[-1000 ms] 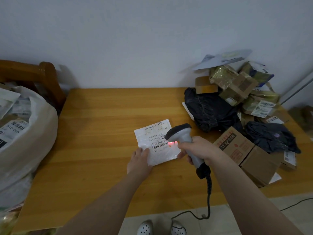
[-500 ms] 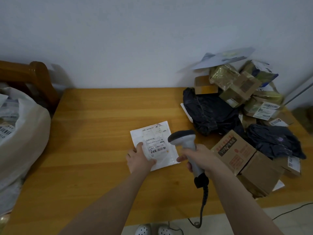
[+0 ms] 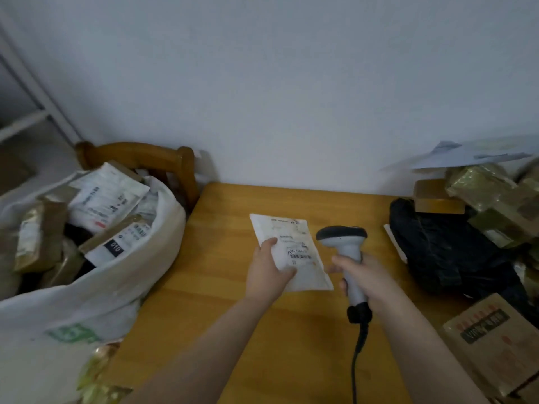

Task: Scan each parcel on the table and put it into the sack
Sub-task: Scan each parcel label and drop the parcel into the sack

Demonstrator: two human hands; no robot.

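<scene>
My left hand [image 3: 269, 271] grips a flat white parcel [image 3: 294, 243] by its left edge, thumb on top of the label, and holds it tilted above the wooden table [image 3: 227, 287]. My right hand [image 3: 360, 275] holds the grey barcode scanner [image 3: 342, 243] by its handle, just right of the parcel, with its black head up. The white sack [image 3: 96, 290] stands open at the table's left end and holds several parcels.
A wooden chair back [image 3: 163, 161] rises behind the sack. On the right of the table lie a black plastic bag parcel [image 3: 443, 246], brown cardboard boxes [image 3: 493, 339] and tape-wrapped packages [image 3: 490, 196]. The scanner cable [image 3: 357, 360] hangs off the front edge.
My left hand has taken hold of the white parcel and lifted it off the table. The red scan light on the label is gone. My view has swung left toward the sack.
</scene>
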